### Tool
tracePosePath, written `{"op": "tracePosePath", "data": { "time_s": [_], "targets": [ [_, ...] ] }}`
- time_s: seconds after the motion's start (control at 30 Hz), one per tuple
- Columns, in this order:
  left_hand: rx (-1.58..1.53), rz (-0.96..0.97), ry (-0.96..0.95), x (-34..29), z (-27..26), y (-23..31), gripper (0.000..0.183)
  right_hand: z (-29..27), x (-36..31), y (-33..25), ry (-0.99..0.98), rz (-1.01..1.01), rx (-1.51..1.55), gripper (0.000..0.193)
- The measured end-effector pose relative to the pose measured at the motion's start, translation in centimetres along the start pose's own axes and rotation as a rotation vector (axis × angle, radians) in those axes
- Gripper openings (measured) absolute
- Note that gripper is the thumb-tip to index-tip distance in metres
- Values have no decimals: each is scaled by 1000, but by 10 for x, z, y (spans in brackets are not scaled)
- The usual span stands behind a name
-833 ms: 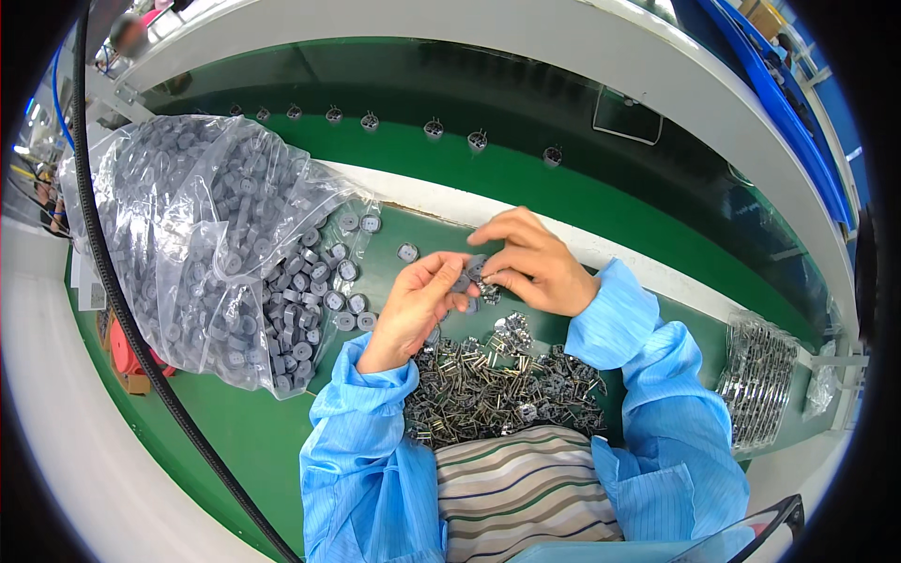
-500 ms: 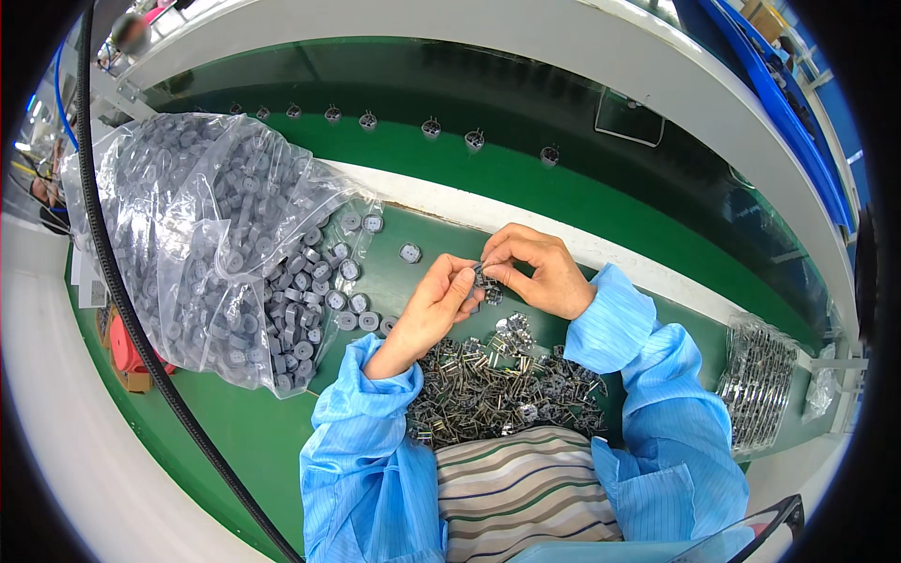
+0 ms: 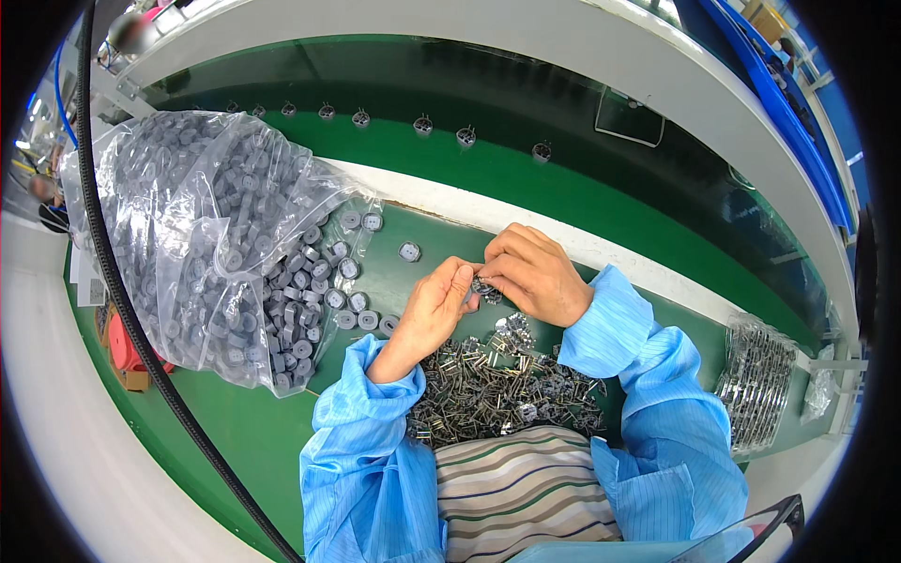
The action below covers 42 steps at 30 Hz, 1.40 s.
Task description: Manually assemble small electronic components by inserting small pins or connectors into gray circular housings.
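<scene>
While both hands meet near centre, a small grey part (image 3: 484, 287) is pinched between them, just above a pile of metal clips (image 3: 497, 389) at 6 o'clock. The left hand (image 3: 434, 310) is seen w/ fingers curled together, tips closed on the part from its 9 o'clock side. The right hand (image 3: 533, 275) is closed on it from 3 o'clock, fingers bent & pressed together over the part, so most of the part is hidden. Both forearms are covered by blue sleeves (image 3: 366, 450). A clear bag (image 3: 197, 235) full of grey discs is laid at 9 o'clock from the hands, its mouth open twd them. Loose discs (image 3: 352, 300) are spilled from the mouth onto the green mat (image 3: 253, 432). 1 disc (image 3: 409, 251) lies apart at 11 o'clock from the hands. 7 small parts (image 3: 422, 124) are lined up at 12 o'clock, on the green belt beyond the white rail (image 3: 441, 208). A 2nd bag (image 3: 755, 380), w/ metal pieces inside, is seen at 4 o'clock, well apart. A black cable (image 3: 122, 281) is run past the 1st bag at 9 o'clock.
</scene>
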<state>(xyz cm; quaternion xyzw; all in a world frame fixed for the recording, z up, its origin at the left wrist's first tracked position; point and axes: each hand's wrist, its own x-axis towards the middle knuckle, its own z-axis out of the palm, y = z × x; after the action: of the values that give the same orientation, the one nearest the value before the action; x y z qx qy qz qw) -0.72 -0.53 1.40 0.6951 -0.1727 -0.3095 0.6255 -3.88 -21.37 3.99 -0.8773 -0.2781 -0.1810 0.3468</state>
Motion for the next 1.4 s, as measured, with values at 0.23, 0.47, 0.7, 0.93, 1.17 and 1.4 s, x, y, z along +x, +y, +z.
{"op": "tracePosePath", "data": {
  "time_s": [0.23,0.47,0.7,0.93,1.17,1.4],
  "targets": [
    [312,247,164,-1,10,1,23,3,-6,2,-47,95,164,20],
    [364,280,136,-2,10,4,18,1,-7,0,-104,278,386,18],
    [613,585,254,-2,11,-3,14,-3,-3,-2,-288,542,505,14],
    [37,397,493,3,-5,-4,11,-40,-31,129,280,632,-109,10],
    [-266,142,314,2,-13,-8,32,-47,-17,92,131,389,-359,24],
    [-464,211,199,1,-18,-5,26,10,-14,28,-358,65,214,21]
  ]
}}
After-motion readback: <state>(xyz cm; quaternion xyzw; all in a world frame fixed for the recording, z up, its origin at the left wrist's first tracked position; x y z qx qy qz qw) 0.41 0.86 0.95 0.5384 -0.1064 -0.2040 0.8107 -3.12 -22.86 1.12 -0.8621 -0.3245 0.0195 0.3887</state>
